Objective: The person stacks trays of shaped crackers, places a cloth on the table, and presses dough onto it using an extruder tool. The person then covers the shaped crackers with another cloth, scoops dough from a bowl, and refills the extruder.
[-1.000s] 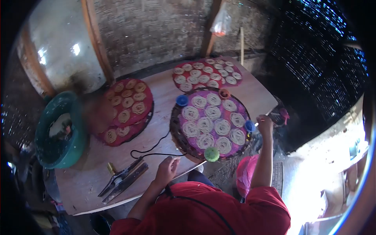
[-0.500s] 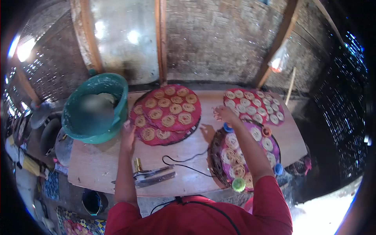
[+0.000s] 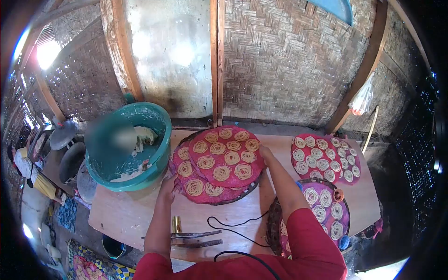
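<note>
Both my hands at the sides of the loaded round tray (image 3: 236, 199).
The tray lies toward the tabletop's (image 3: 116, 210) back edge, left of its middle, bearing overlapping red sheets (image 3: 256, 165) topped with pale coils (image 3: 232, 157). My left hand (image 3: 170, 185) is at its left rim, beside the green basin (image 3: 163, 122) on the back left corner; my right hand (image 3: 265, 154) is at the right side. The fingers are partly hidden, so I can't tell whether either hand is clamped on it. Nearer the front edge lie a brass-coloured cylinder (image 3: 176, 224), dark bars (image 3: 196, 244) and a black cord (image 3: 238, 229).
</note>
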